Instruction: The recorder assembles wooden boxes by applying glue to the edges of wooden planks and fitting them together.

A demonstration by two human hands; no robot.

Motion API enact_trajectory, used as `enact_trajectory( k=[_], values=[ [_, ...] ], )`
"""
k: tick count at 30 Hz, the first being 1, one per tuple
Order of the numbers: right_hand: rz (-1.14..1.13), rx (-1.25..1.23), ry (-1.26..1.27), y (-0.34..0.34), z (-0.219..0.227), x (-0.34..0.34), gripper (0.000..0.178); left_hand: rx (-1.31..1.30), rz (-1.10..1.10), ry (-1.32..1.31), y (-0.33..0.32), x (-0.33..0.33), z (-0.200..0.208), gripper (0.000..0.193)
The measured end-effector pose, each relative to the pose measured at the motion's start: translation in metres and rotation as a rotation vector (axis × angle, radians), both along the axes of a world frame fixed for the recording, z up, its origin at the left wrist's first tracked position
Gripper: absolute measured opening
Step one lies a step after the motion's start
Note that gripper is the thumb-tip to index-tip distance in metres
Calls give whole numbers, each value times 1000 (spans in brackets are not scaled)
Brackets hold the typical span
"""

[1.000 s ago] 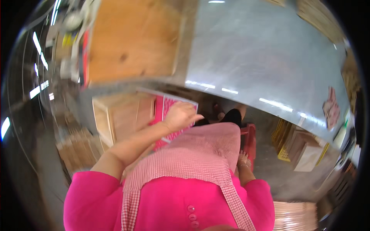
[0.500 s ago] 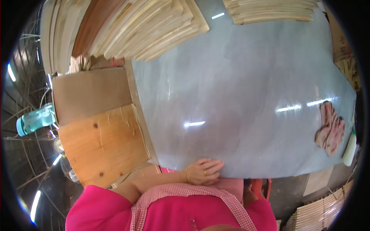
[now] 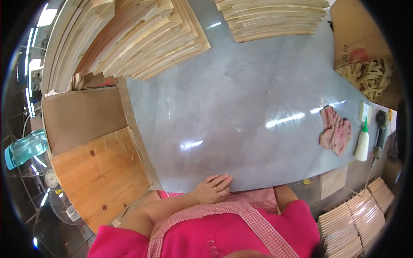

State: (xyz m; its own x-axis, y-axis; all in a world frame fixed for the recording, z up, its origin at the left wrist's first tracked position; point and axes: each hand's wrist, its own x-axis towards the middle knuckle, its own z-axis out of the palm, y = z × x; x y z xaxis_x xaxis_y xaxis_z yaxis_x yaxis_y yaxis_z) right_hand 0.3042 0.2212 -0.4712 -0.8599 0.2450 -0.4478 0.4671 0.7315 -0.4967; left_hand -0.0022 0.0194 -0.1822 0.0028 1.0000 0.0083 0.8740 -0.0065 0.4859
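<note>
My left hand (image 3: 215, 188), a ring on one finger, rests at the near edge of the grey table (image 3: 223, 124). Its fingers are stretched out over the edge and hold nothing. Of my right arm only the part below the sleeve (image 3: 285, 198) shows; the hand itself is hidden below the table edge. Pink stained work gloves (image 3: 335, 132) lie at the right of the table. Beside them is a white squeeze bottle (image 3: 362, 146) with a green nozzle, then a dark handheld tool (image 3: 380, 129) with a cord.
Stacked pale wooden panels (image 3: 146, 43) stand at the far left, with another stack (image 3: 275, 19) at the far middle. A cardboard box (image 3: 357, 32) with curly strips (image 3: 372, 77) is at far right. At left are a wooden board (image 3: 101, 172) and a teal bottle (image 3: 28, 148).
The view has shifted to the right, bringing the strips and the handheld tool into sight. My left hand stays at the table edge, its fingers slightly rearranged.
</note>
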Motion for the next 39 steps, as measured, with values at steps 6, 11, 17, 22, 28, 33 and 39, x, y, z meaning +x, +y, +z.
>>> enact_trajectory(
  k=[6, 11, 17, 22, 28, 33, 39],
  values=[
    [-56, -17, -217, 77, 66, -34, 38, 63, 46, 68, -7, 10, -3, 28],
    [-89, -58, -184, 110, 132, 22, 32, 34, 87, 64, 1, 3, 7, 27],
    [-97, 2, 428, 109, 346, -39, 13, 164, 182, 191, -3, 21, 15, 29],
    [-25, 638, 738, 211, 333, -130, 44, 292, 594, 36, -21, 92, 24, 24],
    [10, 685, 749, 246, 251, -257, 48, 400, 1409, -208, -141, 232, -1, 19],
    [77, 323, 959, 147, 223, -433, 24, 222, 2049, -530, -210, 316, -19, 14],
    [659, -225, 787, -136, 239, -411, 39, 517, 1887, -368, -169, 274, -9, 17]
  ],
)
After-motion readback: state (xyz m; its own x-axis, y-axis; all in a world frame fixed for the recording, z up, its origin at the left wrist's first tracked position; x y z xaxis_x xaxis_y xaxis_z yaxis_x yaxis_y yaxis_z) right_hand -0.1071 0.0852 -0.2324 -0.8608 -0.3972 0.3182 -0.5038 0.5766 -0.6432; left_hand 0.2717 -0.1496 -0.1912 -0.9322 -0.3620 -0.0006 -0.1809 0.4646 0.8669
